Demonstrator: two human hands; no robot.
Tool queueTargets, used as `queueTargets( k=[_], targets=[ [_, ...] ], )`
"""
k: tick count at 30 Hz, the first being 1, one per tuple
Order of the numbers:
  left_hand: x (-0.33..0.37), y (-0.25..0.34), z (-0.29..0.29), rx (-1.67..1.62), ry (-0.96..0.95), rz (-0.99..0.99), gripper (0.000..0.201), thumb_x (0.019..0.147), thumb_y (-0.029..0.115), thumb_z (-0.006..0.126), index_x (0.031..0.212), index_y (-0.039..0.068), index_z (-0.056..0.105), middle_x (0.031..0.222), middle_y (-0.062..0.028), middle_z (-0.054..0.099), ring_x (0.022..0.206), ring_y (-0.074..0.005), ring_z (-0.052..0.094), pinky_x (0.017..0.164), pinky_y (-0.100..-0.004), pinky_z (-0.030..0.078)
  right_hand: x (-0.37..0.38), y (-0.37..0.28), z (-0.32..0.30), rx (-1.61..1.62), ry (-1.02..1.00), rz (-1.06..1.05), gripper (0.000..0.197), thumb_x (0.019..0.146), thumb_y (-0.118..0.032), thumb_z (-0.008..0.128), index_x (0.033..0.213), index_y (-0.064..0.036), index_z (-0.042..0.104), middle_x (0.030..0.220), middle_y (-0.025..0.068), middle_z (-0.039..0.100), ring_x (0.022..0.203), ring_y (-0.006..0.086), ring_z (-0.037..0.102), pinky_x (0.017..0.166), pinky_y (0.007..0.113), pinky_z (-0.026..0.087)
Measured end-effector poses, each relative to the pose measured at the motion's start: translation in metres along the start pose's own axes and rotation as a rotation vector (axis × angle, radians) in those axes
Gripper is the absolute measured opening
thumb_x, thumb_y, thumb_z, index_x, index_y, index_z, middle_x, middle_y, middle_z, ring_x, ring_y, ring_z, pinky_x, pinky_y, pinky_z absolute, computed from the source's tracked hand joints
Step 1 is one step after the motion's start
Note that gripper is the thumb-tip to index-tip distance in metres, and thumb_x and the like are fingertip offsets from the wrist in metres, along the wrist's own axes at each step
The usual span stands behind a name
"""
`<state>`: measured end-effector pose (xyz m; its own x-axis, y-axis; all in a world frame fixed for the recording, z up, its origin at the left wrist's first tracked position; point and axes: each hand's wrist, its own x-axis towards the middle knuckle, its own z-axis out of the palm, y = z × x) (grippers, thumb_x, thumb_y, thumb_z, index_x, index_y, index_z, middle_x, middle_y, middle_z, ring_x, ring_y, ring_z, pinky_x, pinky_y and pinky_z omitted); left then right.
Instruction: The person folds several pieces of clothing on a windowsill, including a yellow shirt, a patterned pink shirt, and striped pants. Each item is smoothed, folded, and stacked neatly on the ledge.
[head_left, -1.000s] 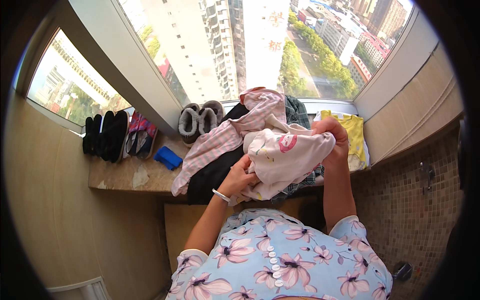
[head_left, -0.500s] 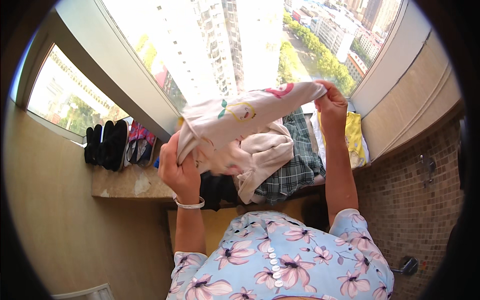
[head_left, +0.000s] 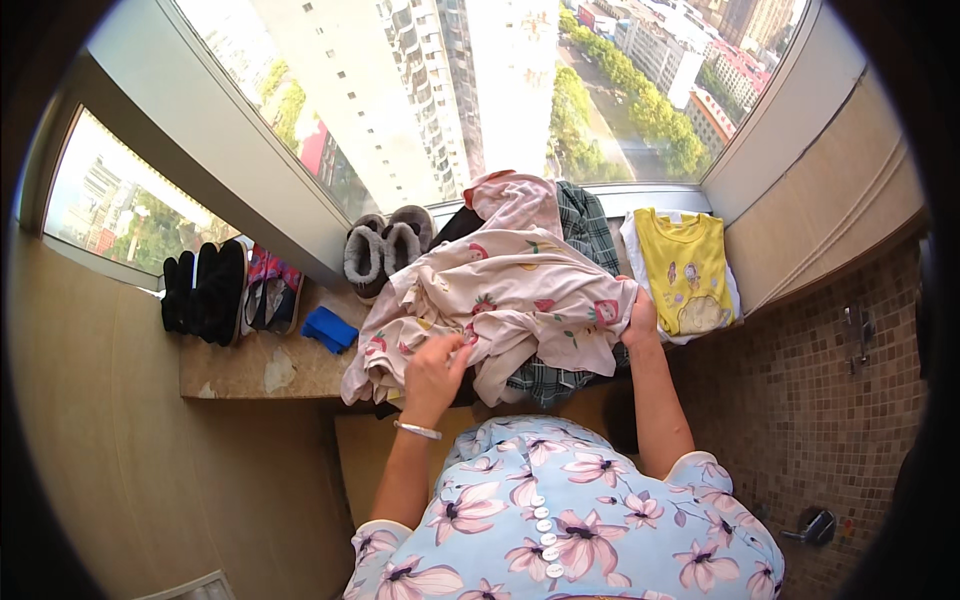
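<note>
A pale pink shirt printed with fruit (head_left: pixel 520 262) lies spread and wrinkled over a pile of clothes on the window ledge. At its near edge, left of the middle, my left hand (head_left: pixel 434 378) has its fingers curled together on the cloth, apparently pinching a fold. My right hand (head_left: pixel 641 314) grips the shirt's right edge, thumb on top. Beneath it show green plaid clothing (head_left: pixel 590 225) and a beige knit piece (head_left: pixel 497 378). Some dark cloth behind is mostly covered.
Left on the ledge (head_left: pixel 225 370) are black shoes (head_left: pixel 218 290), patterned shoes (head_left: pixel 275 290), a folded blue cloth (head_left: pixel 328 329) and fur-lined shoes (head_left: pixel 385 248). A folded yellow shirt (head_left: pixel 683 265) lies on white cloth at the right. The window (head_left: pixel 500 90) rises behind.
The shirt was held up, stretched between both hands; now it is down on the pile. Both hands have lowered, the left also moving right. The fur-lined shoes and blue cloth are now uncovered.
</note>
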<state>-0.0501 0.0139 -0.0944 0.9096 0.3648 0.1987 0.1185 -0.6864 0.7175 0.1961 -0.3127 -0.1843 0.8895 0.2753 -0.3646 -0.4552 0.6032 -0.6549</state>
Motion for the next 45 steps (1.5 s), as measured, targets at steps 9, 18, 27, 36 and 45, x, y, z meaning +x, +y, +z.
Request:
queueTargets(
  k=[9, 18, 27, 36, 45],
  targets=[
    [0.101, -0.024, -0.010, 0.198, 0.259, 0.087, 0.035, 0.091, 0.015, 0.077, 0.123, 0.002, 0.070, 0.120, -0.0166, 0.068, 0.110, -0.0372, 0.065, 0.095, -0.0458, 0.053, -0.046, -0.036, -0.011, -0.846, -0.064, -0.030, 0.031, 0.102, -0.020, 0.052, 0.103, 0.0000, 0.076, 0.098, 0.0112, 0.076, 0.091, 0.0235, 0.073, 0.082, 0.036, 0.058],
    [0.120, -0.065, 0.009, 0.401, 0.292, 0.013, 0.045, 0.086, 0.018, 0.083, 0.127, 0.007, 0.069, 0.130, -0.0157, 0.063, 0.123, -0.0383, 0.059, 0.104, -0.0472, 0.048, -0.009, -0.022, 0.156, -1.264, -0.289, -0.640, 0.028, 0.091, -0.018, 0.075, 0.113, -0.0020, 0.077, 0.107, 0.0163, 0.075, 0.098, 0.0303, 0.073, 0.089, 0.040, 0.056],
    [0.119, -0.056, -0.012, 0.310, 0.312, 0.006, 0.023, 0.086, 0.009, 0.077, 0.104, 0.007, 0.064, 0.107, -0.0129, 0.065, 0.108, -0.0369, 0.063, 0.092, -0.0489, 0.050, 0.016, 0.007, 0.165, -1.490, -0.292, -1.023, 0.013, 0.082, -0.012, 0.075, 0.093, -0.0069, 0.071, 0.106, 0.0092, 0.070, 0.109, 0.0287, 0.064, 0.095, 0.044, 0.047],
    [0.146, -0.017, -0.002, 0.156, 0.051, 0.078, 0.017, 0.091, 0.009, 0.074, 0.108, 0.004, 0.074, 0.103, -0.0167, 0.072, 0.095, -0.0392, 0.072, 0.083, -0.0452, 0.057, -0.044, -0.050, 0.171, -0.908, -0.161, -0.583, 0.016, 0.096, -0.016, 0.076, 0.095, -0.0022, 0.069, 0.077, -0.0046, 0.062, 0.073, 0.0038, 0.053, 0.064, 0.024, 0.046],
    [0.186, 0.003, 0.030, 0.012, -0.413, 0.215, 0.023, 0.091, 0.010, 0.069, 0.112, 0.005, 0.073, 0.106, -0.0185, 0.074, 0.103, -0.0392, 0.071, 0.091, -0.0469, 0.056, -0.064, -0.059, 0.169, -0.874, -0.226, -0.601, 0.012, 0.095, -0.011, 0.079, 0.102, -0.0041, 0.072, 0.078, -0.0066, 0.061, 0.072, 0.0012, 0.052, 0.062, 0.021, 0.044]
  ],
)
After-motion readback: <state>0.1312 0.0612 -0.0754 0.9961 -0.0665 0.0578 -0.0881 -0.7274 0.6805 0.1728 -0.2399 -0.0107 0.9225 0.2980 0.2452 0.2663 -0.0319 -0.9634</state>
